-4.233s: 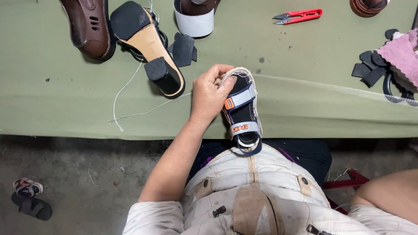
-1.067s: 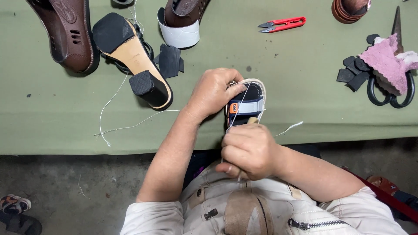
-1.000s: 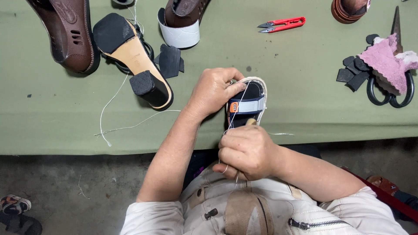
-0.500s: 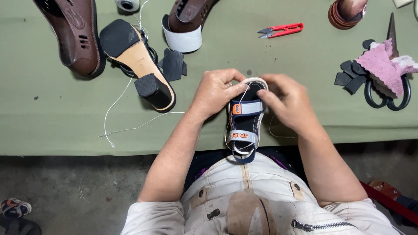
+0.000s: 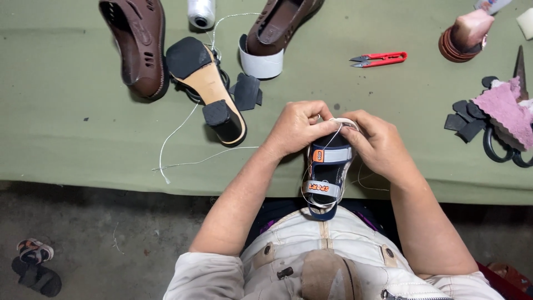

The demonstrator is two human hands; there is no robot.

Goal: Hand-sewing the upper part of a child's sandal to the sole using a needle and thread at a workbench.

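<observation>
A: What's in hand?

B: Small navy child's sandal with grey straps and orange tabs (image 5: 326, 175), standing on end at the edge of the olive-green cloth-covered table (image 5: 66, 122), heel end down over the lap. The left hand (image 5: 297, 129) is curling round its top left rim, fingers closed on it. The right hand (image 5: 377, 143) is clamping the top right side, fingertips pinched at the toe end.

A: Thread?

B: Thin white thread (image 5: 333, 136) is running from between the fingertips down across the straps, looping by the right wrist. Needle, can't tell, too small.

A: How far along?

B: Looks like stitching round the sole edge, working at the toe now. I'd judge mid-job: thread is attached, nothing trimmed. How much of the rim is sewn, hidden by the hands.

A: Around them?

B: Beyond the left hand, a tan-soled black block-heel shoe (image 5: 208, 89), black leather scraps (image 5: 246, 91), a white thread spool (image 5: 201, 12). Beyond the right hand, red thread snips (image 5: 378, 58), untouched.
</observation>
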